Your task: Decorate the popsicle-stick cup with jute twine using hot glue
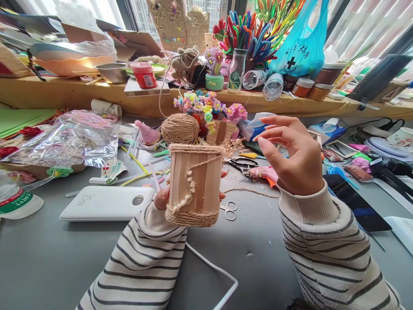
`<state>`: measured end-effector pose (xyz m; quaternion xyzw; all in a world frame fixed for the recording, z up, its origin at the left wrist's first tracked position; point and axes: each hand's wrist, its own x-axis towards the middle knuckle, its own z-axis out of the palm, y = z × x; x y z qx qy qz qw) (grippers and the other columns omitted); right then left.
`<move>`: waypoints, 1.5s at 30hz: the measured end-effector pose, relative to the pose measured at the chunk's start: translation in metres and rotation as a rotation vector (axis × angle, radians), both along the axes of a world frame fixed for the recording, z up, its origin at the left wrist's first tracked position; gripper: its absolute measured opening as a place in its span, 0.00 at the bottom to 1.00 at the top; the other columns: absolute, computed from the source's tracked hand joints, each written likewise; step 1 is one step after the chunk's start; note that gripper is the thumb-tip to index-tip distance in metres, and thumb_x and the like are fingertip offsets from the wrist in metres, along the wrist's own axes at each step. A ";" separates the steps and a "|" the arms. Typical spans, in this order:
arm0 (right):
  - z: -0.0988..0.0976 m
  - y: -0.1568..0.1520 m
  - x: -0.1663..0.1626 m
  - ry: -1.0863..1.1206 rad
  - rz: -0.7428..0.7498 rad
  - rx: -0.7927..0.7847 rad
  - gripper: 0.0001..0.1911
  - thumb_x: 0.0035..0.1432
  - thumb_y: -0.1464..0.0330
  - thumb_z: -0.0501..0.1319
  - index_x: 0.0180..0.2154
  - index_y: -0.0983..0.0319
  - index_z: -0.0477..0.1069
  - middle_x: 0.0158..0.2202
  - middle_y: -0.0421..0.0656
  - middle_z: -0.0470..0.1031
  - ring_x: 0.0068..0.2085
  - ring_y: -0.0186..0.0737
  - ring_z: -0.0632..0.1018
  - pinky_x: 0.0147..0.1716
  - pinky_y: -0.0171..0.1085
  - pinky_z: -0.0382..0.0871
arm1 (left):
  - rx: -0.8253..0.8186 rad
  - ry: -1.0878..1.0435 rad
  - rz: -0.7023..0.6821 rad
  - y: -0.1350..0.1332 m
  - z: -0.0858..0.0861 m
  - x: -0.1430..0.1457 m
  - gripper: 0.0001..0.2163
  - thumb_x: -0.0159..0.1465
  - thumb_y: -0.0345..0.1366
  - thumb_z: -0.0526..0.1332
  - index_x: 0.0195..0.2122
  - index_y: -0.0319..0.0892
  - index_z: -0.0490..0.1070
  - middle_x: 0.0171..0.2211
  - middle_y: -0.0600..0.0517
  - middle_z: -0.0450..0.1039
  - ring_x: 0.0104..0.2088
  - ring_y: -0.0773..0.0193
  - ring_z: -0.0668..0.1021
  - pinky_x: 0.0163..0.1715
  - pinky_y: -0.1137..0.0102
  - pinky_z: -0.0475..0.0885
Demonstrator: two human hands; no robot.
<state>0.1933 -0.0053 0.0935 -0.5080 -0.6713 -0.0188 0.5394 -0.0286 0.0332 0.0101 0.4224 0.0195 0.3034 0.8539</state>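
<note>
My left hand (162,199) grips a small pot of wooden craft sticks (195,185) from behind, with fingertips showing at its right side. Twine is wound round the pot's rim and base, and a strand with small cream beads or buds crosses its front at a slant. To the right, my right hand (292,155) hangs in the air, fingers apart and bent, with nothing visible in them. A ball of twine (180,128) rests behind the pot. Small scissors (229,211) lie just right of the pot, near a loose length of twine (253,190).
A white power bank (108,203) lies left, and a white cable (222,269) runs across the front. Behind are black-handled scissors (241,163), a pink glue gun (264,173) and crochet-like flowers (206,105). A phone (358,204) lies right. A glass bottle (237,71) stands on the ledge.
</note>
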 end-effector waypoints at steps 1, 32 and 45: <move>0.000 0.000 0.000 0.002 0.000 0.007 0.03 0.51 0.70 0.59 0.27 0.57 0.71 0.42 0.44 0.72 0.46 0.45 0.72 0.38 0.45 0.70 | -0.009 0.011 -0.010 0.001 0.000 0.000 0.40 0.41 0.49 0.66 0.56 0.43 0.60 0.57 0.43 0.60 0.41 0.49 0.75 0.37 0.60 0.72; 0.001 0.002 0.001 0.532 0.414 -0.307 0.06 0.49 0.68 0.63 0.32 0.58 0.69 0.30 0.37 0.75 0.32 0.33 0.77 0.31 0.35 0.74 | -0.069 -0.072 -0.012 -0.009 0.014 0.003 0.37 0.41 0.46 0.68 0.53 0.41 0.62 0.52 0.44 0.67 0.40 0.51 0.76 0.34 0.64 0.74; -0.002 0.009 0.002 0.754 0.612 -0.420 0.07 0.50 0.67 0.56 0.33 0.58 0.69 0.16 0.32 0.56 0.19 0.28 0.63 0.18 0.31 0.58 | -0.157 -0.124 0.048 -0.008 0.011 0.002 0.28 0.57 0.52 0.51 0.53 0.38 0.60 0.51 0.42 0.67 0.38 0.53 0.77 0.35 0.62 0.73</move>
